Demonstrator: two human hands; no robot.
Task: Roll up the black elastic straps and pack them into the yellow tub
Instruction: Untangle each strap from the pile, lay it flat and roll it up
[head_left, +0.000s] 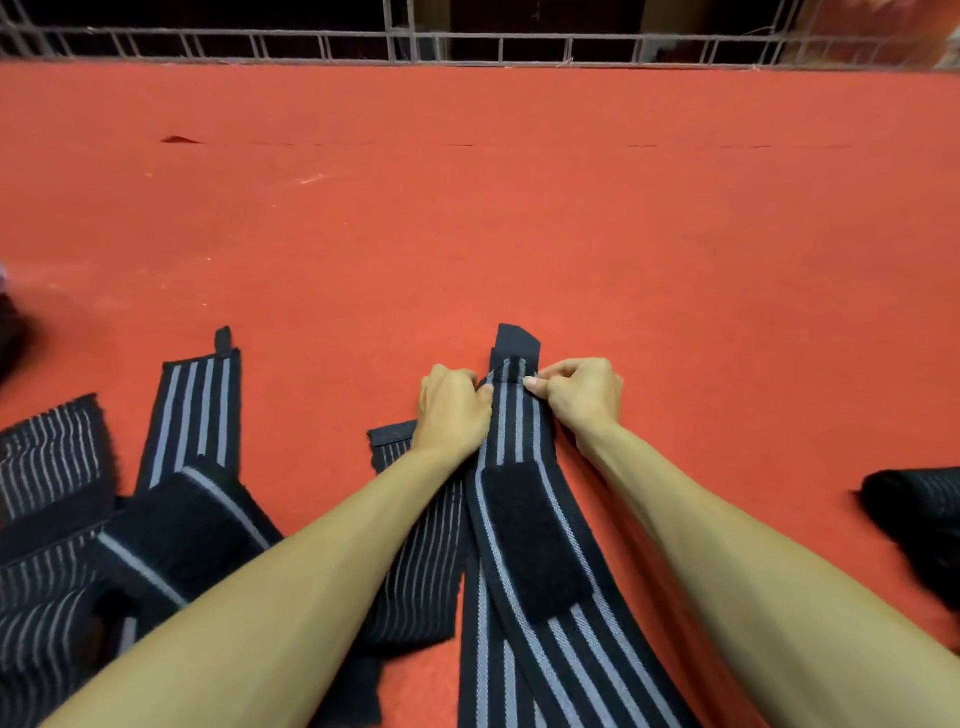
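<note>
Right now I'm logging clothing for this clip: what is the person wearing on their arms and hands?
Nothing shows: the left hand and right hand are gloveless, with no visible rings, watch or bands; the left forearm and right forearm are sleeveless down to the frame's edge.

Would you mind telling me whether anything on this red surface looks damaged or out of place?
Yes. The red cloth has a small dark nick, like a tear or lifted flap, far left on a faint line across it. The unrolled straps at near left lie in a crossed heap.
</note>
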